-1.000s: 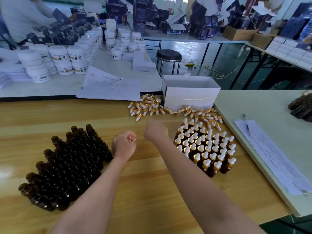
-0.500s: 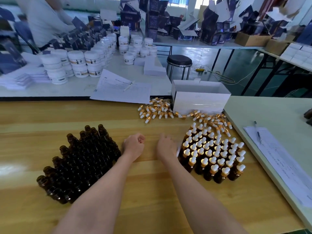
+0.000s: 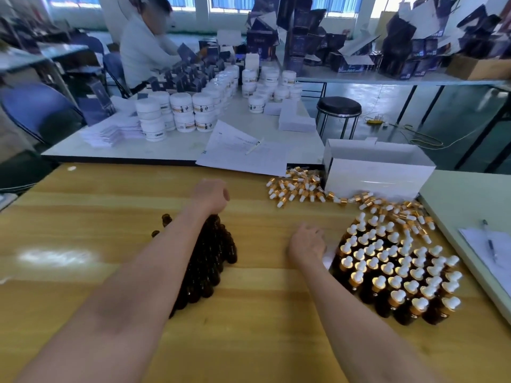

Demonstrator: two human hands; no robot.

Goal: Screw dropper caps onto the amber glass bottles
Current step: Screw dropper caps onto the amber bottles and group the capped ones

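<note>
1. Head view: the wooden table [image 3: 83,217] carries two bottle clusters, well apart.
2. On the right, the capped amber bottles [image 3: 395,275] stand packed together; I judge this share done.
3. On the left, the uncapped amber bottles [image 3: 213,261], partly hidden by the forearm, remain to do.
4. Loose dropper caps [image 3: 298,189] lie heaped beside the white box [image 3: 378,172].
5. The left hand [image 3: 211,194] is curled over the uncapped cluster's far end; whether it holds anything, I cannot tell. The right hand [image 3: 307,241], fingers relaxed and holding nothing, sits just beside the capped cluster.
</note>
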